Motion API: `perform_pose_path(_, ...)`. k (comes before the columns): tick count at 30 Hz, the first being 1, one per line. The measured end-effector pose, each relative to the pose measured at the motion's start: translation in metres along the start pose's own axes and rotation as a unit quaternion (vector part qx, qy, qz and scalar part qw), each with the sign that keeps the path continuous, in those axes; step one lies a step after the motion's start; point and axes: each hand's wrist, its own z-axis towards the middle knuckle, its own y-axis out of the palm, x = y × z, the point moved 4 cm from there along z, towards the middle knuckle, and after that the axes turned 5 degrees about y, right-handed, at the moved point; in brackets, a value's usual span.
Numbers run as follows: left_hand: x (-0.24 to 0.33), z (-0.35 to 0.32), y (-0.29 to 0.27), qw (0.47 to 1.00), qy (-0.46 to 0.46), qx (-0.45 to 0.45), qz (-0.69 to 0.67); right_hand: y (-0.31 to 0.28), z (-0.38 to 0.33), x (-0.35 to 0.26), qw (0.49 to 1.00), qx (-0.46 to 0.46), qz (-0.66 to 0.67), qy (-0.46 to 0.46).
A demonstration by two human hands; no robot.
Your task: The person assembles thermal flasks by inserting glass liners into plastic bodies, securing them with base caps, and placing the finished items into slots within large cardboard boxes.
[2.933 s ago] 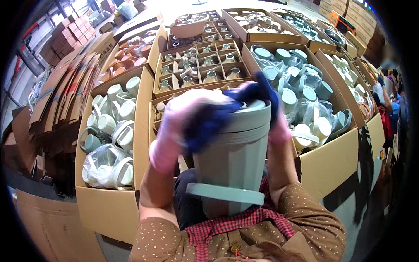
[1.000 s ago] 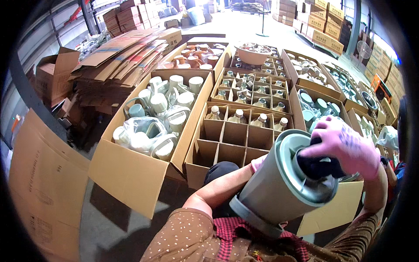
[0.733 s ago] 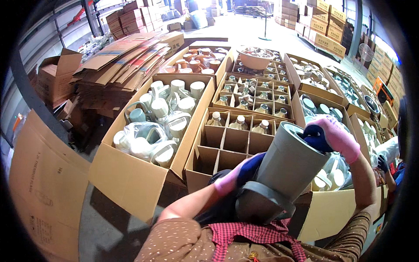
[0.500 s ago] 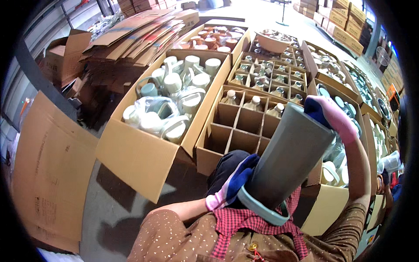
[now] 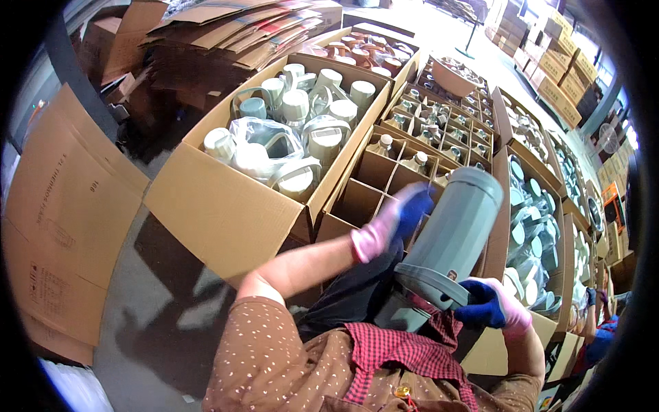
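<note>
So, right hand (image 5: 493, 306) curled on the handle (image 5: 427, 277) of a green flask (image 5: 461, 216), tilted, left of and beyond that hand — left hand (image 5: 397, 216) blurred beside the flask, grip unclear, divided carton (image 5: 364, 195) behind.

the flask (image 5: 461, 223) is a soft grey-green, kinda sage. left hand (image 5: 398, 218) and right hand (image 5: 492, 305) both have two-tone gloves (image 5: 513, 312), blue and pink. shirt (image 5: 264, 340) is brown with little pale specks, checked cloth (image 5: 401, 350) over it is red and black. cardboard box (image 5: 220, 220) is tan, pieces (image 5: 295, 106) in it mostly off-white, basin (image 5: 453, 79) peachy orange.
</note>
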Motion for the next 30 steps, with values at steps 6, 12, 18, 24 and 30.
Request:
perform_pose_path(6, 0.181, 0.043, -0.288, 0.898, 0.29, 0.324, 0.063, -0.064, -0.054, -0.038, 0.942, 0.294, 0.06, -0.151)
perform_pose_path(12, 0.141, 0.065, -0.472, 0.869, 0.089, 0.318, 0.37, -0.089, -0.075, -0.135, 0.848, 0.334, 0.078, -0.405)
perform_pose_path(18, 0.15, 0.022, -0.457, 0.852, 0.209, 0.368, 0.308, -0.051, 0.007, -0.219, 0.834, 0.315, 0.005, -0.453)
perform_pose_path(24, 0.168, -0.056, -0.419, 0.817, 0.297, 0.489, -0.072, -0.042, 0.167, -0.311, 0.799, 0.24, 0.026, -0.55)
perform_pose_path(30, 0.172, -0.067, -0.395, 0.782, 0.343, 0.52, -0.011, -0.029, 0.317, -0.366, 0.854, 0.176, -0.04, -0.487)
